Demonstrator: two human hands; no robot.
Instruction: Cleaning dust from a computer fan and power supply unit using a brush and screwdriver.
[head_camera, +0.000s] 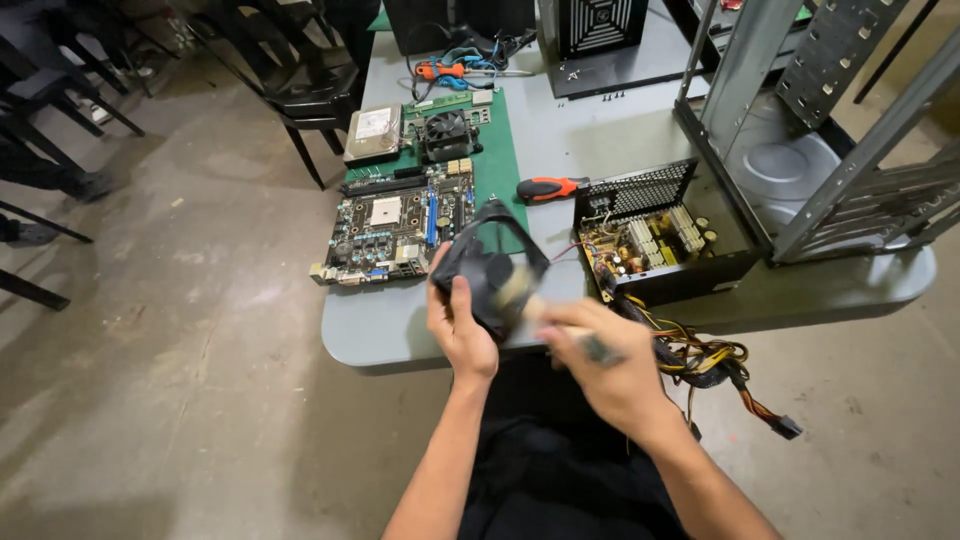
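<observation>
A grey table (560, 150) carries a stripped-down computer, and a seated person works at its near edge. The biggest piece, a bare metal computer case (800, 130), stands at the table's far right corner. Just left of the case sits an opened power supply box (655, 235), its circuit parts exposed and its bundle of coloured cables (710, 365) spilling off the table's near edge. A motherboard (390, 225) lies on a green mat (497, 150) toward the table's left side, with a hard drive (373, 132) behind it. A black fan (490, 270) is held up just above the table's near edge, between the motherboard and the power supply box. The left hand (458, 325) grips the fan from below, fingers wrapped around its frame. The right hand (605, 365), blurred in motion, has its fingers closed around the handle of a small brush (535, 300) whose pale bristles touch the fan. A screwdriver (550, 187) with a red and black handle lies on the table beyond the fan.
</observation>
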